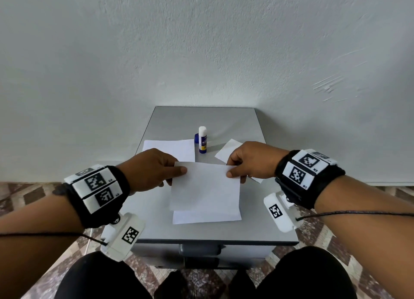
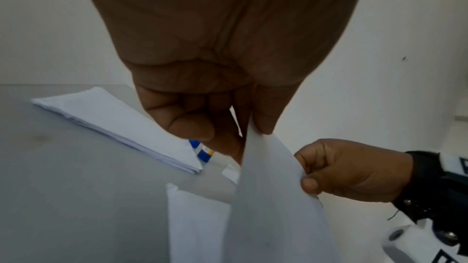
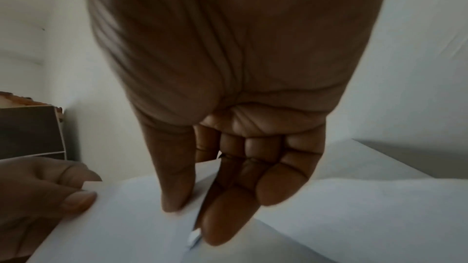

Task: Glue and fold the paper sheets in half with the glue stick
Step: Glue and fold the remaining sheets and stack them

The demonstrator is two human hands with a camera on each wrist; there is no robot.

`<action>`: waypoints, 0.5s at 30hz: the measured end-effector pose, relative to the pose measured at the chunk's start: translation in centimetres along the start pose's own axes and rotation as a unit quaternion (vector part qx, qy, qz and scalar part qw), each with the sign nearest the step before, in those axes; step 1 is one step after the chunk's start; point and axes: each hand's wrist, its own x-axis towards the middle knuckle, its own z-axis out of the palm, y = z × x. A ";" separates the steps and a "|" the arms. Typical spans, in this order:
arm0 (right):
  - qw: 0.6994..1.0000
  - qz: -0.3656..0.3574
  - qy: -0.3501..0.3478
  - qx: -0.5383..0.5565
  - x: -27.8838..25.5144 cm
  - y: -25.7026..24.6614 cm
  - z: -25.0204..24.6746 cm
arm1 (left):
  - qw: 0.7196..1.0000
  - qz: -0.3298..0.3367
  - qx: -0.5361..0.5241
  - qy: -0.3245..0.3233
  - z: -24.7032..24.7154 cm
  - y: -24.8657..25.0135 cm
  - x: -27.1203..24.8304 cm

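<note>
1. I see both hands up over the grey table, sharing one white paper sheet
2. Left hand pinches the sheet's far-left corner, thumb on top, fingers curled under; left wrist view confirms the thumb and fingers clamped on the paper edge
3. Right hand pinches the far-right corner the same way; right wrist view shows the thumb on the top face and the fingertips under the edge, closed on the paper
4. The held sheet is lifted at its far edge and bent over toward me; its near part lies on the table, with a strip of the lower layer showing past the raised flap's near edge
5. I can't tell from any view whether there's glue on the sheet
6. Glue stick stands upright at table centre, beyond the held sheet, touched by neither hand; a blue cap sits just beside it on the left
7. Stack of flat sheets lies at far left, just left of the glue stick; the left hand partly covers it
8. One more white piece lies at far right, partly under the right hand
9. Both wrists carry black bands with marker tags
</note>
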 end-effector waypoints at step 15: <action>0.999 0.051 -0.001 -0.017 1.8 1.3 3.7 | 0.995 -0.068 0.074 -0.002 2.4 -2.9 1.1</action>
